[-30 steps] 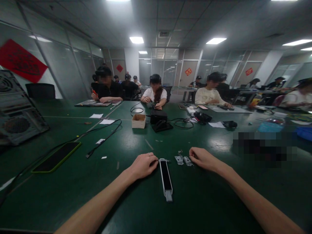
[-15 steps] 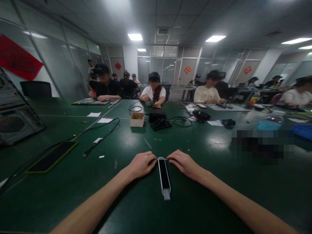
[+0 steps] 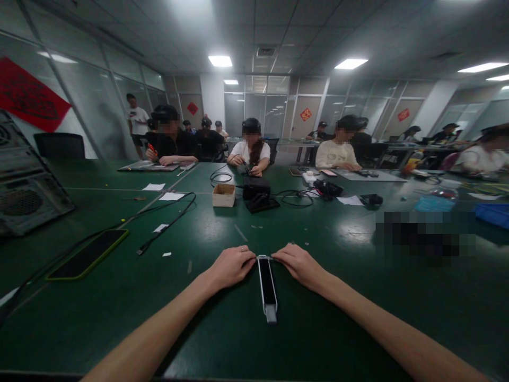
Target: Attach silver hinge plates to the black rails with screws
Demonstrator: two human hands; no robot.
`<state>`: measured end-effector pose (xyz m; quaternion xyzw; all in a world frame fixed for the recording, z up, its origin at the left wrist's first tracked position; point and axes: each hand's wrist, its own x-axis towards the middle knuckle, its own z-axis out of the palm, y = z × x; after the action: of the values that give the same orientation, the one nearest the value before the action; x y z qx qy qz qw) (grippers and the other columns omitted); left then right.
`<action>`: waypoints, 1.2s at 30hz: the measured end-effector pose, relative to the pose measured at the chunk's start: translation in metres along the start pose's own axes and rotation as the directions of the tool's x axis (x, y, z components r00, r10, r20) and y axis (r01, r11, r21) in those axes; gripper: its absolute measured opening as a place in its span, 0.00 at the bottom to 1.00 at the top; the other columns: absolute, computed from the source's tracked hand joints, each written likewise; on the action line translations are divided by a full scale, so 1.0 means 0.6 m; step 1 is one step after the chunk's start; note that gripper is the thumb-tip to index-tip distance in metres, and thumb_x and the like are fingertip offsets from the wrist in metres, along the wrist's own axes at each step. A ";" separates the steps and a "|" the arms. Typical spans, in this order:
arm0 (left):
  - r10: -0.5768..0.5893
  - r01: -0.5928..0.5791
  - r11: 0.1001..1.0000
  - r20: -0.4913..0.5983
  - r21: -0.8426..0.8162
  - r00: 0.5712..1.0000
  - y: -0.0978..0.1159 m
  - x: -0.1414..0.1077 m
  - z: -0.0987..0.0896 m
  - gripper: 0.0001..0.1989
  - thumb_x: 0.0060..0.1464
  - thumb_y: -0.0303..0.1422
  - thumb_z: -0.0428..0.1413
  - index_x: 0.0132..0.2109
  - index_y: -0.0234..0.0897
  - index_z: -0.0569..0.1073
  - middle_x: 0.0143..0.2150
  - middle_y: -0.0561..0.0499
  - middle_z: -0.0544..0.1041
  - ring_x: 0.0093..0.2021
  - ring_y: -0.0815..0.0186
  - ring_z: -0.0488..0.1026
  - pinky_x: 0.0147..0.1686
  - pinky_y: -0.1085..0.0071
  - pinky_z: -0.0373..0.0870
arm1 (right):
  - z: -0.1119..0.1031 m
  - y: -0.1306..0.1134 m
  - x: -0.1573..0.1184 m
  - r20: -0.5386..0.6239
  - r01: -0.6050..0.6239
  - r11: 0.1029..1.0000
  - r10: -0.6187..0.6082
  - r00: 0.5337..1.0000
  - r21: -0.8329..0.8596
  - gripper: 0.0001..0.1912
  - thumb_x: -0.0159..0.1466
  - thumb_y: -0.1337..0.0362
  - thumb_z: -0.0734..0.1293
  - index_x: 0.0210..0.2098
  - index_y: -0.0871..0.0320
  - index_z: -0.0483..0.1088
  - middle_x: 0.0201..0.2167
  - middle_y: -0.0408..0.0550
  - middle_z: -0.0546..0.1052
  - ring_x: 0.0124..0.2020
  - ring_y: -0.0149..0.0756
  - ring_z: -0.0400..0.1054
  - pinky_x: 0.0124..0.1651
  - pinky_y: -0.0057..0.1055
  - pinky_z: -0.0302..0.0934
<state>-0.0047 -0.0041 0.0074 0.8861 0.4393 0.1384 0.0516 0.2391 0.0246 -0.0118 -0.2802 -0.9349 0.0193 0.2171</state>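
Note:
A narrow device point(image 3: 268, 281) with a black face and white rim lies on the green table, its long side pointing toward me. From its near end sticks a short grey tab point(image 3: 271, 314). At the far end, my left hand point(image 3: 233, 268) is closed at the left corner, thumb and fingers pinched on a thin greyish piece that crosses that end. My right hand point(image 3: 298, 265) pinches at the opposite corner, fingers together. Fingertips hide most of the thin piece, so its kind is unclear. Both hands rest low, close to the tabletop.
A phone point(image 3: 89, 254) with a yellow-green edge and a black cable point(image 3: 167, 225) lie left. Ahead stand a small open box point(image 3: 224, 196) and a black box point(image 3: 256, 188). A computer case point(image 3: 32, 185) stands far left. A blue tray point(image 3: 493, 215) is right. Co-workers sit across.
My hands and the device stay almost still, with only a slight shift of the view. In the background at left, a standing person has moved leftward into fuller view.

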 end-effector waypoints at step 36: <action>0.009 -0.007 0.998 -0.037 0.059 0.999 0.004 -0.009 0.003 0.11 0.63 0.30 0.47 0.43 0.37 0.73 0.37 0.51 0.74 0.33 0.67 0.71 0.34 0.74 0.67 | -0.009 -0.022 0.002 0.060 -0.176 0.964 0.168 0.984 0.198 0.16 0.66 0.68 0.56 0.47 0.60 0.72 0.40 0.52 0.76 0.40 0.38 0.69 0.44 0.36 0.64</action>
<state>-0.0053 -0.0100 0.0050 0.8862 0.4406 0.1421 0.0168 0.2336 0.0134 -0.0045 -0.3363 -0.9046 0.1391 0.2220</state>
